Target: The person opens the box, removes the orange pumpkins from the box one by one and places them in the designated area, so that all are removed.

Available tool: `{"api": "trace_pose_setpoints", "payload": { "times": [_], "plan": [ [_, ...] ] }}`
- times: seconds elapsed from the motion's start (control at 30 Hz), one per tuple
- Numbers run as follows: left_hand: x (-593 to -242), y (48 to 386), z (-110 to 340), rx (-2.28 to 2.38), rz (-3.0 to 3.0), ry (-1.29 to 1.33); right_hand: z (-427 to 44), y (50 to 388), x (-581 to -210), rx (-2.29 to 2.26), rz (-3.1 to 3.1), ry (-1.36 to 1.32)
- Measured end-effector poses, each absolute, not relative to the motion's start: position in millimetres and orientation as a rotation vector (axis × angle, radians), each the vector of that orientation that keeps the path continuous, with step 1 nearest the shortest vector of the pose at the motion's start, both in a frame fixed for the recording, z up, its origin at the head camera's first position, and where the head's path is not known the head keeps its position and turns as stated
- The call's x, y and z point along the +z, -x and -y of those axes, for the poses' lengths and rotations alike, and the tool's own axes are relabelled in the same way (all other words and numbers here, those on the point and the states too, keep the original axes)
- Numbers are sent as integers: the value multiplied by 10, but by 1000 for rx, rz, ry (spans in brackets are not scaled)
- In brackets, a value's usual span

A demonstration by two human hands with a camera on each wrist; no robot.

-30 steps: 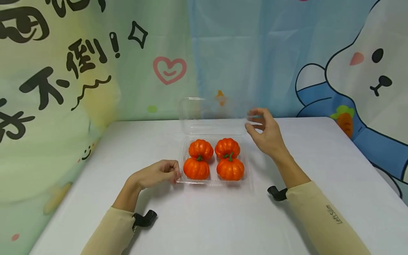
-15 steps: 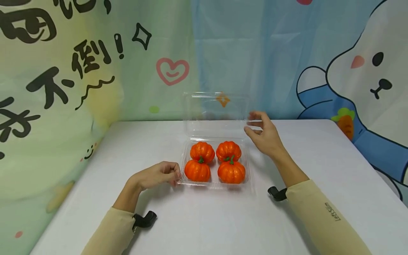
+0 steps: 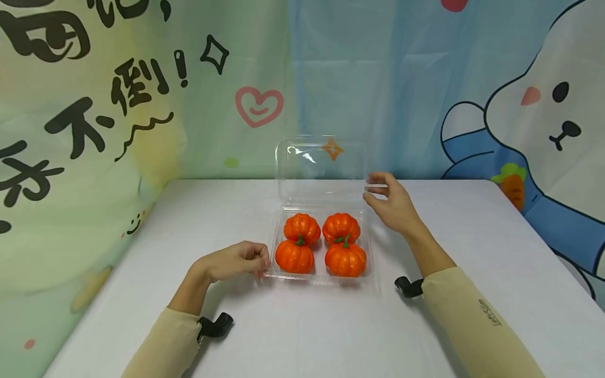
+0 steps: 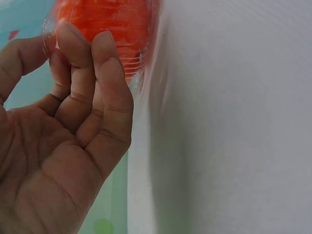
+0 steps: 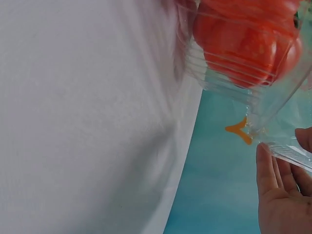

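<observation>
A clear plastic clamshell container [image 3: 320, 278] sits on the table with its lid [image 3: 321, 173] raised at the back. Inside are several small orange pumpkins with green stems, among them a front-right pumpkin [image 3: 345, 260] and a front-left pumpkin [image 3: 294, 257]. My left hand [image 3: 238, 261] pinches the container's front-left rim between thumb and fingers. At the lid's right edge, my right hand [image 3: 391, 203] holds the plastic, with thumb and fingers on either side of it in the right wrist view.
A white cloth covers the table [image 3: 302, 336]. Behind it hangs a printed backdrop [image 3: 340, 79] with a heart, lettering and a cartoon animal. A black wrist mount [image 3: 215, 325] sits on the left sleeve, another mount [image 3: 409, 287] on the right.
The lid's top edge has risen and the lid looks taller in the head view. My right hand sits slightly lower, the left hand keeps its grip, and the whole view has shifted a little.
</observation>
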State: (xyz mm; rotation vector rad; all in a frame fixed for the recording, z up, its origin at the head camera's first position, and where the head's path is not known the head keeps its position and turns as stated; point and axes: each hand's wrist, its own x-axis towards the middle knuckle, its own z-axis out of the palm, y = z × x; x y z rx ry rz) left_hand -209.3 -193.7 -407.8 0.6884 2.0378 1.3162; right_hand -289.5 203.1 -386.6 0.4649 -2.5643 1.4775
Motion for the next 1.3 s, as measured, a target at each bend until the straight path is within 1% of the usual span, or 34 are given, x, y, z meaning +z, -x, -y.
{"api": "trace_pose_setpoints", "payload": {
  "times": [0.7, 1.3],
  "plan": [
    [-4092, 2033, 1940, 1295, -2035, -718, -2059, 2928, -4026, 1431, 2724, -352],
    [-4052, 2015, 1940, 1259, -2038, -709, -2052, 2936, -4105, 1330, 2868, -361]
  ]
}}
